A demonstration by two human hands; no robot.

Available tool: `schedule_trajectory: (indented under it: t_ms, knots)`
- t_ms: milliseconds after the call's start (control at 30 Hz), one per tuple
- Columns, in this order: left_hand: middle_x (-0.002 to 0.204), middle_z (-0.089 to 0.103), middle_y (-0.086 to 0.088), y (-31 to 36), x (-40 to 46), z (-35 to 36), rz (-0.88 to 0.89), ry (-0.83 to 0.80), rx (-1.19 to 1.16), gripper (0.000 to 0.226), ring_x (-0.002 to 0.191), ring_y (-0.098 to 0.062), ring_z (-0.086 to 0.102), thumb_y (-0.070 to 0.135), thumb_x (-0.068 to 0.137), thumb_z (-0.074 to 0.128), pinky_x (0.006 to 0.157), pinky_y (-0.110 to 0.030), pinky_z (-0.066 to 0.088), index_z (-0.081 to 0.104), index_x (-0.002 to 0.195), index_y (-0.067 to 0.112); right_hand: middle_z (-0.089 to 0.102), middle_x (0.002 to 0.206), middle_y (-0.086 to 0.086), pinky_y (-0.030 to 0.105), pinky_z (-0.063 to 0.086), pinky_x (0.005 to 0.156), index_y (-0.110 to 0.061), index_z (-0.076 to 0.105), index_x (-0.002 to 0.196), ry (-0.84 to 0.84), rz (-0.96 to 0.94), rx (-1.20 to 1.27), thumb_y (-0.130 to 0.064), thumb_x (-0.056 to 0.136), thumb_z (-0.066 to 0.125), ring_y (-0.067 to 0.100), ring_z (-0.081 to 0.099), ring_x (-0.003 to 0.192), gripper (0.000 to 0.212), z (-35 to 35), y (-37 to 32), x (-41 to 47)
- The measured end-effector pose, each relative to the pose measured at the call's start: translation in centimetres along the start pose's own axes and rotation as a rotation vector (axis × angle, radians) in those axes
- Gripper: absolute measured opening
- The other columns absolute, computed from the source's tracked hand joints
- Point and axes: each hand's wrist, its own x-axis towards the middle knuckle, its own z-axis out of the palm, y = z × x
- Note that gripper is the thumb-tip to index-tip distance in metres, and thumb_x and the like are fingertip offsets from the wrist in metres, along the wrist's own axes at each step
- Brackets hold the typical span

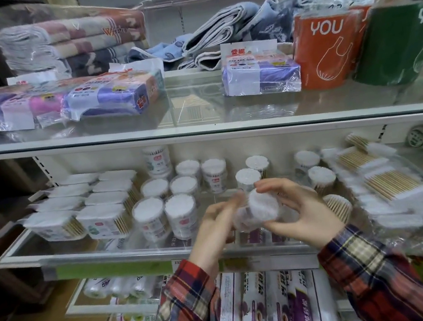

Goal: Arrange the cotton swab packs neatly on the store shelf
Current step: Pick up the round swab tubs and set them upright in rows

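Head view shows the glass store shelf (55, 253) of upright tubs, and above its front edge both the left hand (214, 221) and right hand (303, 211) grip a cotton swab tub (261, 206), probably light, rigid, slippery, best clasped round its sides.

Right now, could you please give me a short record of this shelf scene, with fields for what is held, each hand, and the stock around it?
held item: round cotton swab tub, tilted, above the shelf front
left hand: grips the tub's left side
right hand: fingers curled over the tub
left of tub: upright round tubs, rectangular swab packs
right of tub: bagged wooden swabs
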Motion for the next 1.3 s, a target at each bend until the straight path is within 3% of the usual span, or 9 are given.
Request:
schedule_trajectory:
  t_ms: [133, 233, 433, 533, 633, 833, 967, 1167, 1300]
  knots:
    - [0.111, 0.066, 0.002, -0.2, 0.4, 0.7, -0.016, 0.028, 0.051, 0.085, 0.095, -0.012, 0.066, 0.051, 0.055, 0.084, 0.072, -0.024, 0.048, 0.048, 0.124, 0.018, 0.054, 0.131, -0.013, 0.043, 0.041, 0.106, -0.035, 0.057, 0.115, -0.067, -0.071, -0.052, -0.01, 0.069, 0.074, 0.009, 0.049, 0.127, 0.056, 0.2, -0.3, 0.5]
    - [0.11, 0.071, -0.002, -1.1, 0.9, 0.6, -0.032, -0.032, -0.1, 0.093, 0.097, -0.016, 0.069, 0.045, 0.047, 0.086, 0.082, -0.028, 0.054, 0.051, 0.127, 0.013, 0.052, 0.135, -0.013, 0.034, 0.039, 0.108, -0.032, 0.055, 0.121, -0.078, -0.034, 0.019, -0.025, 0.069, 0.077, 0.005, 0.047, 0.128, 0.057, 0.4, -0.3, 0.0]
    - [0.121, 0.064, -0.003, -1.7, 0.9, 0.4, 0.138, -0.021, -0.209, 0.08, 0.108, -0.013, 0.064, 0.02, 0.056, 0.082, 0.089, -0.024, 0.052, 0.048, 0.128, 0.016, 0.067, 0.114, 0.009, 0.033, 0.053, 0.092, -0.018, 0.06, 0.106, 0.232, 0.386, 0.421, -0.023, 0.08, 0.068, 0.015, 0.066, 0.1, 0.028, 0.1, -0.9, -0.1]
    - [0.13, 0.055, -0.004, -1.8, 0.8, 0.3, 0.27, -0.082, -0.161, 0.088, 0.115, -0.009, 0.06, 0.014, 0.054, 0.084, 0.095, -0.024, 0.051, 0.04, 0.13, 0.017, 0.072, 0.103, 0.014, 0.032, 0.059, 0.075, -0.011, 0.058, 0.111, 0.144, 0.661, 0.668, -0.041, 0.079, 0.059, 0.024, 0.072, 0.088, 0.044, -0.1, -1.3, 0.0]
    - [0.132, 0.052, -0.005, -2.1, 0.9, 0.4, 0.347, -0.163, -0.105, 0.093, 0.118, -0.007, 0.058, 0.016, 0.052, 0.084, 0.099, -0.026, 0.048, 0.034, 0.131, 0.016, 0.074, 0.099, 0.012, 0.035, 0.057, 0.072, -0.013, 0.061, 0.112, 0.022, 0.753, 0.699, -0.051, 0.073, 0.055, 0.025, 0.072, 0.09, 0.055, 0.4, -1.8, -0.4]
    - [0.134, 0.053, 0.004, -3.2, 1.2, 0.3, 0.394, -0.155, 0.026, 0.087, 0.127, -0.007, 0.051, 0.014, 0.059, 0.084, 0.109, -0.033, 0.04, 0.034, 0.13, 0.025, 0.07, 0.107, 0.02, 0.035, 0.06, 0.064, -0.008, 0.058, 0.118, -0.062, 0.807, 0.987, -0.042, 0.091, 0.047, 0.028, 0.071, 0.086, 0.045, 1.0, -2.5, -0.7]
    - [0.134, 0.053, 0.01, -3.2, 1.0, 0.0, 0.401, -0.149, 0.104, 0.088, 0.127, -0.003, 0.049, 0.017, 0.061, 0.084, 0.111, -0.031, 0.038, 0.034, 0.132, 0.028, 0.069, 0.111, 0.019, 0.036, 0.06, 0.069, -0.01, 0.057, 0.12, -0.038, 0.766, 1.027, -0.041, 0.085, 0.051, 0.028, 0.07, 0.091, 0.046, 1.4, -2.2, -1.0]
    - [0.139, 0.049, 0.009, -2.5, 0.3, -0.8, 0.414, -0.128, 0.205, 0.097, 0.128, -0.006, 0.048, 0.037, 0.06, 0.085, 0.11, -0.039, 0.039, 0.034, 0.142, 0.031, 0.071, 0.107, 0.015, 0.034, 0.057, 0.073, -0.007, 0.057, 0.121, 0.079, 0.687, 0.877, -0.034, 0.077, 0.063, 0.028, 0.07, 0.096, 0.051, 1.8, -1.3, -1.1]
    - [0.122, 0.064, 0.011, -1.6, -0.8, -1.0, 0.42, -0.033, 0.181, 0.072, 0.113, -0.001, 0.058, 0.047, 0.059, 0.082, 0.102, -0.036, 0.047, 0.052, 0.124, 0.035, 0.072, 0.107, 0.005, 0.037, 0.054, 0.087, -0.019, 0.057, 0.12, 0.122, 0.602, 0.644, -0.033, 0.064, 0.076, 0.02, 0.07, 0.096, 0.061, 1.4, -1.3, -0.7]
